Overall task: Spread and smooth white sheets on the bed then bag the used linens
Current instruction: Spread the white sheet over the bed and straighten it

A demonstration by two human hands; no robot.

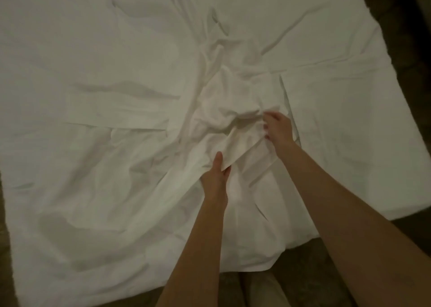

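A white sheet point(116, 143) lies over the bed, wrinkled, and bunched into a heap point(228, 106) near the middle. My left hand point(215, 176) pinches a fold of the sheet just below the heap, thumb on top of the cloth. At the heap's right side, my right hand point(277, 128) has its fingers curled into the bunched cloth. Both forearms reach in from the lower right.
The bed's right part point(349, 96) shows a flatter white surface with a rough edge. Dark floor point(410, 57) runs along the right side and the near edge. The sheet's near corner point(256, 264) hangs over the foot of the bed.
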